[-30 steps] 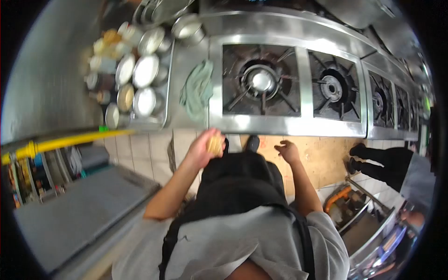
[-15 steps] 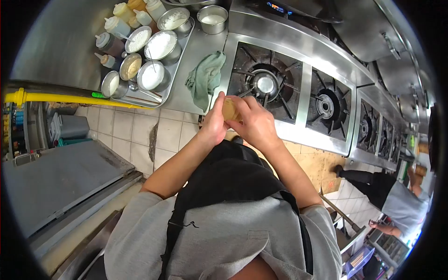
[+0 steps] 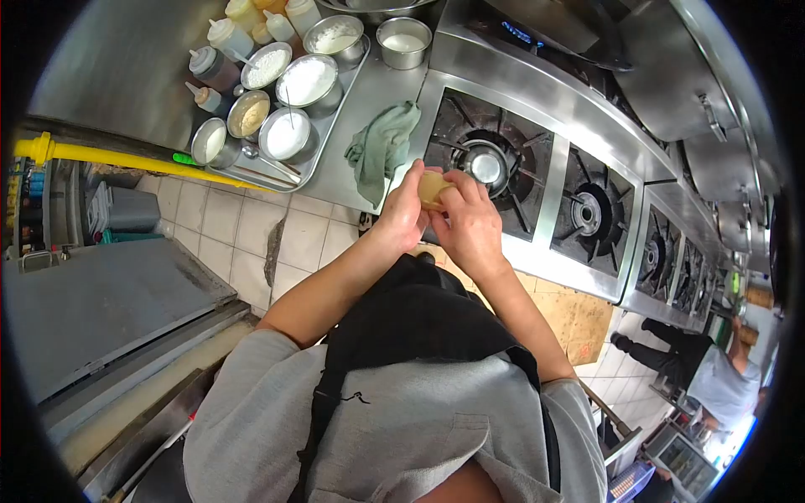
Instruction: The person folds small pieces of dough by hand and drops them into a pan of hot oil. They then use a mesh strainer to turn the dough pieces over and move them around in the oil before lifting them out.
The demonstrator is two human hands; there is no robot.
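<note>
A small pale yellow-tan piece (image 3: 431, 188) with a rounded edge is between my two hands; its kind I cannot make out. My left hand (image 3: 404, 211) is cupped along its left side. My right hand (image 3: 470, 220) has its fingers bent and closed on the piece from the right, with the thumb below. Both hands are raised in front of the stove's near edge. Just left of them a crumpled green cloth (image 3: 381, 151) lies on the steel counter, apart from my hands.
A metal tray (image 3: 323, 138) at upper left carries several steel bowls of white and tan contents, with squeeze bottles (image 3: 231, 38) behind. Gas burners (image 3: 485, 163) run to the right. A yellow pipe (image 3: 126, 159) crosses at left. Another person (image 3: 713, 373) stands at far right.
My right fingers have shifted on the pale piece, and more of its top shows. The view has tilted a little. The other person at the far right has changed posture.
</note>
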